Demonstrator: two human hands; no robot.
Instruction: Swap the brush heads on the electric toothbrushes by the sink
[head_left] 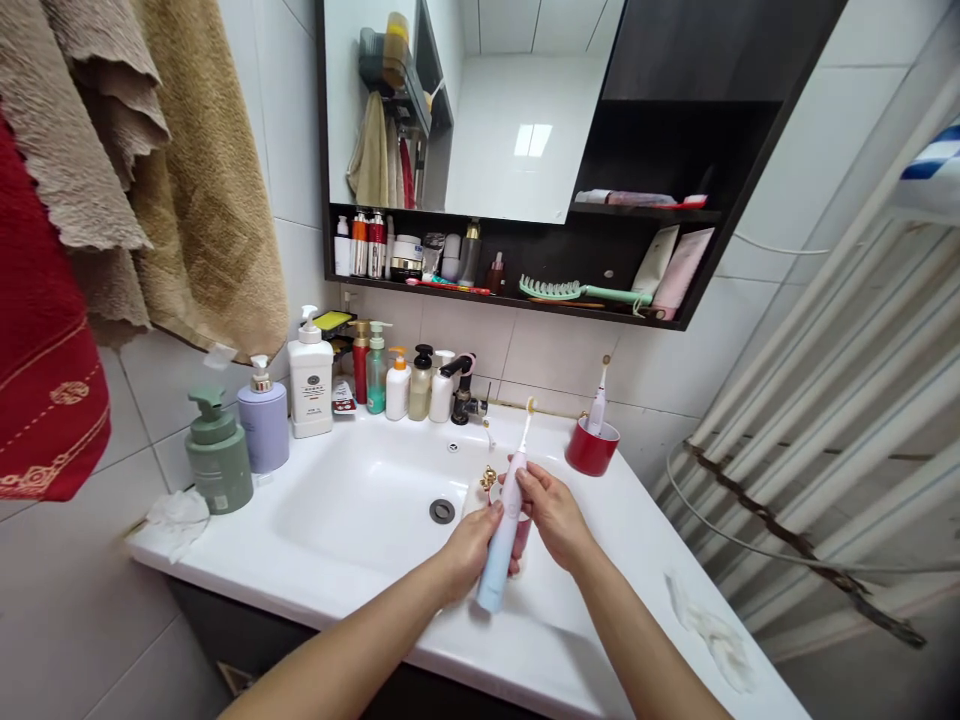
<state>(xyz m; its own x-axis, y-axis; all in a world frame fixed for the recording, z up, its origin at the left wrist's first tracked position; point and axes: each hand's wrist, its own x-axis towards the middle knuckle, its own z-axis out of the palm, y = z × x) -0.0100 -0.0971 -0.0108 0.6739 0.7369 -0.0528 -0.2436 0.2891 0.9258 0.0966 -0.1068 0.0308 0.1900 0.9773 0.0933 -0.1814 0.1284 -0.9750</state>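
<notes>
Over the right side of the white sink (352, 500) I hold an electric toothbrush (504, 520) with a pink and pale blue handle, brush head pointing up. My left hand (472, 550) wraps the lower handle. My right hand (551, 510) grips the upper handle from the right, fingers closed on it. A red cup (521, 535) shows partly behind the handle, between my hands.
A second red cup (591, 447) with another toothbrush stands at the back right of the counter. Pump bottles (311, 375) line the back left beside the tap (461, 390). Towels (187, 180) hang at left. A crumpled tissue (712, 630) lies on the counter's right.
</notes>
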